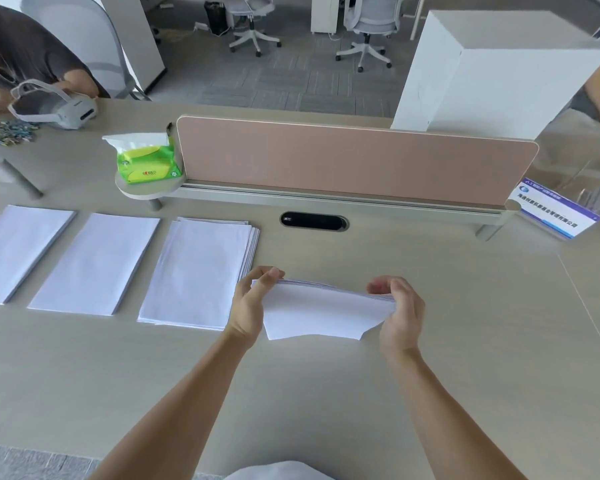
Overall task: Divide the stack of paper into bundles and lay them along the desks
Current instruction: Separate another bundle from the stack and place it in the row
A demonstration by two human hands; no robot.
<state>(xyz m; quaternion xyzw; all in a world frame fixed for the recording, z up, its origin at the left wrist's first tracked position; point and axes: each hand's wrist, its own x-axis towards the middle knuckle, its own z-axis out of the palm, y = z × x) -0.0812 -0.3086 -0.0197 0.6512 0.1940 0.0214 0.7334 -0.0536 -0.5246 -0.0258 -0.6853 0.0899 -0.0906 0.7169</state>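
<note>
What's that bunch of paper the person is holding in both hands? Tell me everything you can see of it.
The held bundle is a thin sheaf of plain white sheets, blank on the face that shows. It is held up over the desk, long edge running left to right, layered sheet edges showing along the top. The left hand grips its left end and the right hand its right end, fingers curled over the top. Its lower edge bows; whether it touches the desk is unclear.
</note>
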